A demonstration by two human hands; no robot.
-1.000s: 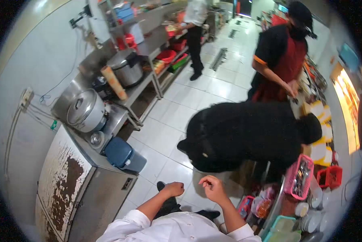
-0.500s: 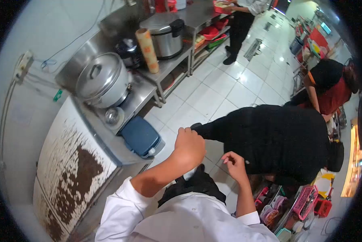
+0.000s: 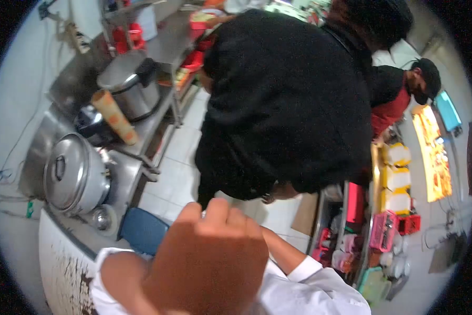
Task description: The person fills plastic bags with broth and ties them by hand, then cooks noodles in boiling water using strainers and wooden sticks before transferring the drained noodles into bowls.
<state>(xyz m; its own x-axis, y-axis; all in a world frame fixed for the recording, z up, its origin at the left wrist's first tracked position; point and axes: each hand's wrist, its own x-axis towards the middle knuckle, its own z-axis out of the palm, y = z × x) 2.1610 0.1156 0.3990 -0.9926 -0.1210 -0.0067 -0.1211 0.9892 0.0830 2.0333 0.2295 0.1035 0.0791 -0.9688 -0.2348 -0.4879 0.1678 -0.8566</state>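
My left hand (image 3: pixel 215 257) is raised close to the camera, its back toward me and its fingers curled over. It is blurred, and whatever lies inside the fingers is hidden. Behind it, my right forearm (image 3: pixel 284 251) comes out of a white sleeve, but the right hand is covered by the left. Just beyond my hands stands a person in black clothes (image 3: pixel 283 105), very near and filling the middle of the view.
On the left, a large lidded pot (image 3: pixel 70 173) sits on a steel counter beside a rice cooker (image 3: pixel 133 86). A blue bin (image 3: pixel 143 231) stands below. To the right, another person in a red apron (image 3: pixel 391 113) is near shelves with a pink basket (image 3: pixel 384 231).
My left hand has risen toward the camera and now covers my right hand. The person in black has moved to the middle and closer, more upright. My view has turned rightward.
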